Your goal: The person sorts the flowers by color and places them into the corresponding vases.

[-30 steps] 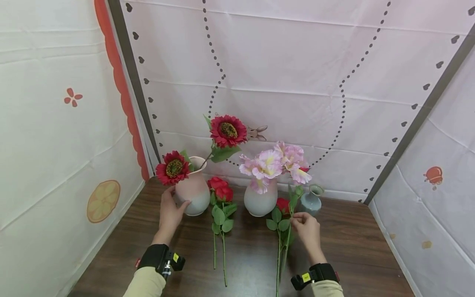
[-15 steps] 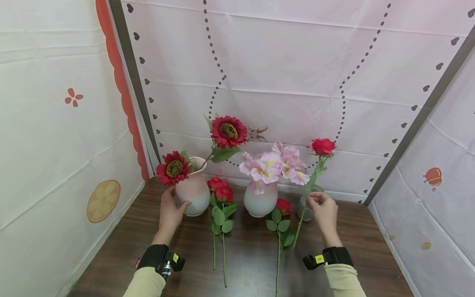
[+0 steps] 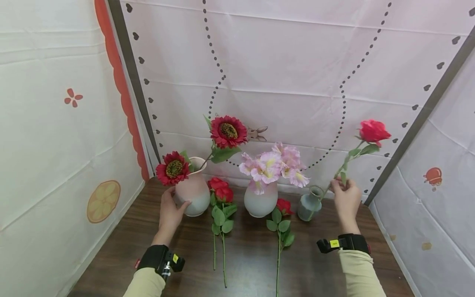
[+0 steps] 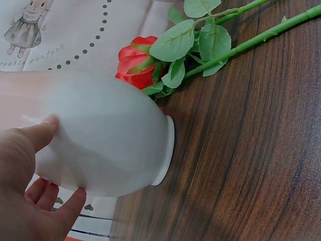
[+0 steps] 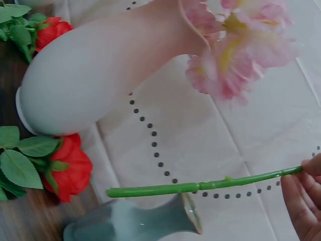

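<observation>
My left hand [image 3: 172, 214] holds the side of the left pink-and-white vase [image 3: 196, 197], its thumb and fingers around the belly in the left wrist view. Two dark red sunflowers [image 3: 228, 131] stand in that vase. On the right, my right hand [image 3: 346, 199] pinches the stem of a red rose [image 3: 374, 131], bloom up and leaning right. In the right wrist view, the bare lower end of the green stem [image 5: 150, 191] overlaps the mouth of the small blue-green vase [image 5: 133, 221]. That small vase stands upright just left of the hand.
A second pink-and-white vase [image 3: 259, 203] with pink flowers [image 3: 270, 166] stands mid-table. Red roses [image 3: 222, 192] lie between the two large vases. Another rose [image 3: 284, 206] lies in front of the middle vase, near the small one. White cloth walls [image 3: 282, 74] border the wooden tabletop [image 3: 248, 260].
My right hand has lifted the rose off the table and carried it right and up, past the small vase; the bloom now leans right. The left hand stays on its vase.
</observation>
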### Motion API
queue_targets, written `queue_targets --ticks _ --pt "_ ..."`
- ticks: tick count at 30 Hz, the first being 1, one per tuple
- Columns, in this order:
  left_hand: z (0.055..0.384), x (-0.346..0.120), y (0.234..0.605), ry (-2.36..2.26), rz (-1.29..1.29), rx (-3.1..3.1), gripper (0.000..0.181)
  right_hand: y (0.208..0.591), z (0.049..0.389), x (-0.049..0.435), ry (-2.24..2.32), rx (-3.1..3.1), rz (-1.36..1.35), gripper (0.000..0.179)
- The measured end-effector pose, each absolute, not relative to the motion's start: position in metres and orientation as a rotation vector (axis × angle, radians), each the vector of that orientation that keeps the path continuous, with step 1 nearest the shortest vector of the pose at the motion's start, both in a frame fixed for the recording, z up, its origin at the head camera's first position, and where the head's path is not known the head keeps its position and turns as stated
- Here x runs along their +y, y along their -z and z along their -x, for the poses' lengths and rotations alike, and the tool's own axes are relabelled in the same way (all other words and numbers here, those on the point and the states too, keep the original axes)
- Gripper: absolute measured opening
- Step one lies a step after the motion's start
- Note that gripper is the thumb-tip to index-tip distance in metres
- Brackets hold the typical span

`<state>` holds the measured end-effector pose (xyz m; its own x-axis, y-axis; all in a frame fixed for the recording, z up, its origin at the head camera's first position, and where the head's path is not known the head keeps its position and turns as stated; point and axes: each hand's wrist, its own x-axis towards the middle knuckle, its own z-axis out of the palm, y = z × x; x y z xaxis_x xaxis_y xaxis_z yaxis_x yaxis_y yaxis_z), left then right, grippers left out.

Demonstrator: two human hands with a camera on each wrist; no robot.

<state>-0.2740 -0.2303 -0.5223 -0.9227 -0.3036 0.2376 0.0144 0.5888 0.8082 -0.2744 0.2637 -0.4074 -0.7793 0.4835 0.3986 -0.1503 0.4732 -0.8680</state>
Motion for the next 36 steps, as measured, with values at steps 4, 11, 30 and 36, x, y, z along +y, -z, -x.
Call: queue_targets --ticks 4,11,30,36 --pt "0.273 -0.231 0.521 1.256 -0.233 -2.474 0.073 0.402 0.278 0.268 -1.327 -1.983 0.254 0.027" --pt "0.271 -0.231 0.52 1.269 -0.238 -2.482 0.073 0.396 0.281 0.271 -1.34 -1.824 0.192 0.024" --pt "0.273 -0.23 0.52 1.275 -0.237 -2.482 0.073 0.404 0.289 0.27 -1.25 -1.841 0.148 0.021" --pt "0.272 -0.23 0.519 1.273 -0.241 -2.48 0.073 0.415 0.29 0.27 -1.099 -1.967 0.12 0.018"
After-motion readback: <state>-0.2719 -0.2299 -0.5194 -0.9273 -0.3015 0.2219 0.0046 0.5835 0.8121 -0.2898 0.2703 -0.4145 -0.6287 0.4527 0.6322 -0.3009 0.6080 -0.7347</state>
